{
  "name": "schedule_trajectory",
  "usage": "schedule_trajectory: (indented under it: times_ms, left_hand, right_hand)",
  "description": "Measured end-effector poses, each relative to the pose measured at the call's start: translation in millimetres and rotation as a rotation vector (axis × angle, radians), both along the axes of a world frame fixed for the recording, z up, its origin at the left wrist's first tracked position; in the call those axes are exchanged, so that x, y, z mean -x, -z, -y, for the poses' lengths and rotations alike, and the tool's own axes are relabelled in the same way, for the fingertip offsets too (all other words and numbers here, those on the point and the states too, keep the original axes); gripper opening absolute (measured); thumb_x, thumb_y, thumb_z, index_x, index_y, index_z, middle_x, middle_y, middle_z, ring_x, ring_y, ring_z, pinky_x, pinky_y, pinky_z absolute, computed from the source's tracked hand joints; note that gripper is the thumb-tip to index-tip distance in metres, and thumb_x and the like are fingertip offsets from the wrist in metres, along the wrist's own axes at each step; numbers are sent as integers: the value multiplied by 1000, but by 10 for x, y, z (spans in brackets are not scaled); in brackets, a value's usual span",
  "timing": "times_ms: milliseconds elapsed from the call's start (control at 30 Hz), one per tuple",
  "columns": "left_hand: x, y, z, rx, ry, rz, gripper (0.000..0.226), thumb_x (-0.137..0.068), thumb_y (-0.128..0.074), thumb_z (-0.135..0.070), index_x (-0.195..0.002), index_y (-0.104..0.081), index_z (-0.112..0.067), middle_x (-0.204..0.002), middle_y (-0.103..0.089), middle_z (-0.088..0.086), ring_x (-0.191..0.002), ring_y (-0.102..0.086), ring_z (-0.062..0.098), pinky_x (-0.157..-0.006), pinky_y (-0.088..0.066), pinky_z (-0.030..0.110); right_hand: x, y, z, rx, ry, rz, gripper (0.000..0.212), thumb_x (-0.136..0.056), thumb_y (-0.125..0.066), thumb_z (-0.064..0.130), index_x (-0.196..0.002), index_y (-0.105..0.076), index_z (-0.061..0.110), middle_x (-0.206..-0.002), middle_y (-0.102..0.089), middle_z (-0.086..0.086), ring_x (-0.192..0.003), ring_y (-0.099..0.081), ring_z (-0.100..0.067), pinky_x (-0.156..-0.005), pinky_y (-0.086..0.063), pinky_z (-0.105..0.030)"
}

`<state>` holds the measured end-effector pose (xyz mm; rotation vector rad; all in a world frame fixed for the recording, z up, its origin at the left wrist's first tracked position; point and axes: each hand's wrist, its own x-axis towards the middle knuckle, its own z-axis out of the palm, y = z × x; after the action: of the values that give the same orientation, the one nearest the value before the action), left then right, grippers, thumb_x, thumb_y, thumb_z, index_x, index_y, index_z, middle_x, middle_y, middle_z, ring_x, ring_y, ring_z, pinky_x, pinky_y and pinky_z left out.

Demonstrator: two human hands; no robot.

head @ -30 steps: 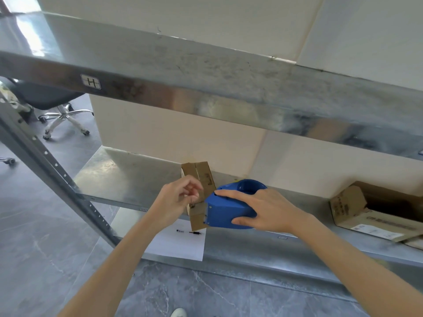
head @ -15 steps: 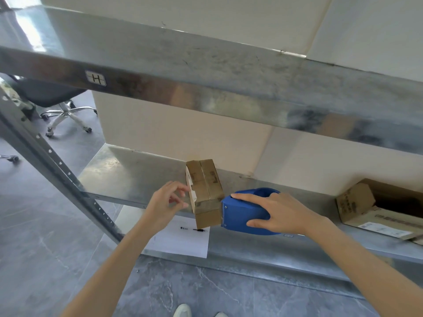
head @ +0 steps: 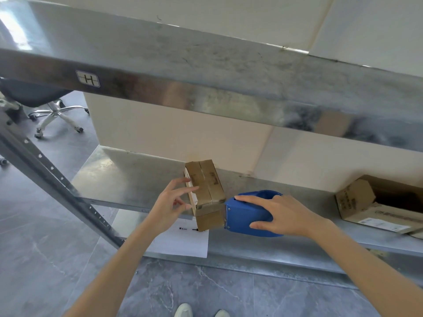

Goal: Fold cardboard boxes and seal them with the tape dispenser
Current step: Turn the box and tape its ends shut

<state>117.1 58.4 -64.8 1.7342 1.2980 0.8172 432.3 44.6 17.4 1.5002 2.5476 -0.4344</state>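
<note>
A small closed cardboard box [head: 207,186] lies on the middle metal shelf [head: 128,179], its near end over the shelf's front edge. Brown tape runs along its top and down the near face. My right hand [head: 277,213] grips the blue tape dispenser [head: 246,216], whose mouth sits against the box's near right corner. My left hand [head: 171,202] is beside the box's left side, fingers spread and fairly straight, fingertips at the box's edge.
An open cardboard box [head: 377,207] lies on the same shelf at the right. A white paper sheet [head: 183,241] lies on the lower shelf. The upper shelf beam [head: 206,92] crosses overhead. A slanted post [head: 57,179] and an office chair [head: 52,106] stand left.
The dispenser has moved right and down off the box's top to its near corner. My left hand has let go of its pinch at the box and opened beside it.
</note>
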Motion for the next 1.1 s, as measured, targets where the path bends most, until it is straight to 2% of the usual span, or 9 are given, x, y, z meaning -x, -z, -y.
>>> schedule_trajectory:
  times_ms: [267,500,633,733,800,900,933,1033,1100]
  left_hand:
    - [-16,223,-104,-41,32,-1,55,-86,-69,6,-115,-64,-41,-148,-31,-22,-75,-65,7,-81,-52,14]
    - [5,396,-177,-151,69,-71,45,-85,-75,-7,-113,-64,-41,-147,-41,-22,-75,-61,11,-90,-49,31]
    - [15,432,-272,-263,42,-208,40,-81,-80,-27,-111,-63,-47,-142,-49,-19,-120,-47,10,-103,-28,40]
    - [13,405,-353,-386,19,-254,34,-77,-83,-23,-104,-71,-39,-129,-59,-17,-122,-43,16,-100,-30,38]
    - [16,428,-417,-462,37,-243,30,-80,-78,-10,-101,-74,-32,-123,-63,-12,-130,-44,16,-106,-30,36]
    - [9,446,-472,-466,90,-184,28,-81,-76,-3,-99,-74,-26,-124,-62,-7,-142,-28,-2,-117,-15,18]
    - [11,445,-479,-458,106,-181,28,-81,-77,-3,-99,-74,-25,-127,-60,-6,-142,-23,-8,-118,-13,19]
    - [32,387,-487,-403,173,-186,26,-78,-82,-14,-98,-71,-24,-134,-46,-25,-140,-29,-4,-116,-29,34]
    - [35,325,-508,-333,235,-194,36,-71,-88,-35,-99,-68,-26,-138,-33,-39,-140,-30,-3,-112,-28,23]
  right_hand:
    - [29,63,-5,-13,9,36,67,-94,-45,62,-142,1,66,-75,-63,3,-57,-42,-8,-58,-27,-17]
    - [82,74,-43,-42,34,75,67,-95,-45,60,-147,-3,61,-60,-45,11,-56,-40,-5,-57,-27,-17]
    - [75,87,-83,-49,55,87,67,-95,-45,60,-147,-3,60,-60,-46,11,-56,-41,-5,-57,-30,-19]
    - [52,113,-121,-37,64,79,68,-95,-44,60,-147,-2,61,-66,-57,8,-56,-46,-7,-61,-38,-21]
    - [50,117,-136,-28,64,74,68,-94,-44,60,-147,-1,61,-69,-59,8,-57,-48,-7,-62,-41,-22]
    - [56,96,-142,-28,65,69,67,-95,-46,58,-145,-2,64,-64,-51,13,-56,-46,-6,-59,-34,-20]
    - [52,89,-144,-30,62,68,67,-95,-46,58,-144,-1,64,-63,-50,14,-56,-45,-6,-58,-33,-19]
    - [43,90,-156,-40,47,70,68,-94,-47,58,-144,-1,64,-69,-55,13,-57,-47,-8,-59,-35,-19]
    - [52,92,-175,-42,46,76,68,-94,-47,58,-146,-3,63,-68,-52,14,-57,-46,-7,-60,-35,-20]
